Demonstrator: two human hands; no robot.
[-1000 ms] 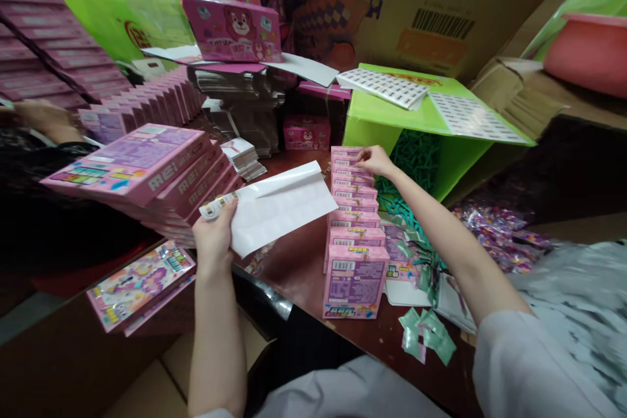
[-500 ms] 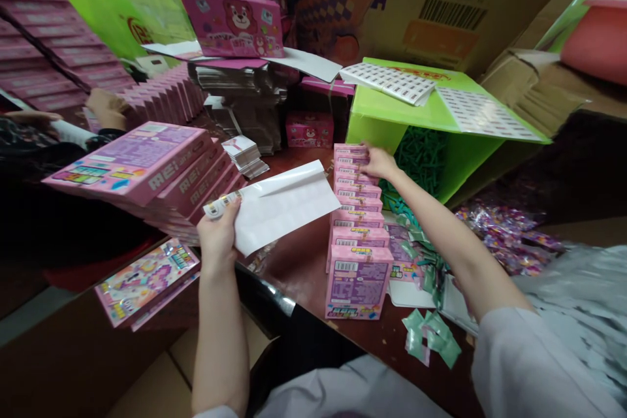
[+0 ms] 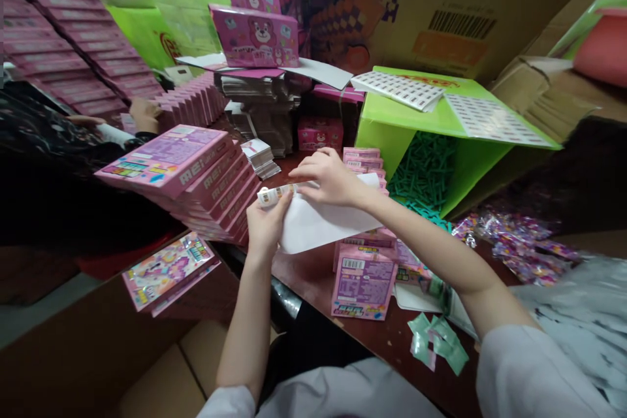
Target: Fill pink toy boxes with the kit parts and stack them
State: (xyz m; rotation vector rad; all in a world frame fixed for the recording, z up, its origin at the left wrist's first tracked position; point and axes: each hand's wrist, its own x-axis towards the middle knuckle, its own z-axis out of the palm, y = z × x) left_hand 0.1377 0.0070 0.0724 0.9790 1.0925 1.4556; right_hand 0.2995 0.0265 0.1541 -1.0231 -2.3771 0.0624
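My left hand (image 3: 267, 225) grips the rolled end of a white sticker sheet (image 3: 318, 225), thumb on top. Over the sheet's upper edge is my right hand (image 3: 328, 176), its fingers bent near the roll; whether they pinch a sticker is too small to tell. Behind the sheet runs a row of pink boxes (image 3: 365, 281) standing upright on the dark red table (image 3: 304, 274), partly hidden by the sheet and my right arm. Small green packets (image 3: 443, 343) lie to the right of the nearest box.
Stacked pink boxes (image 3: 196, 170) stand at left, beside another person's hand (image 3: 144, 115). A green carton (image 3: 490, 121) with green filler and sticker sheets on top is at right. Purple wrapped packets (image 3: 524, 241) lie beyond my right arm.
My right hand has left the far end of the box row and come over to the sheet by my left hand. The view has shifted, so things appear further right.
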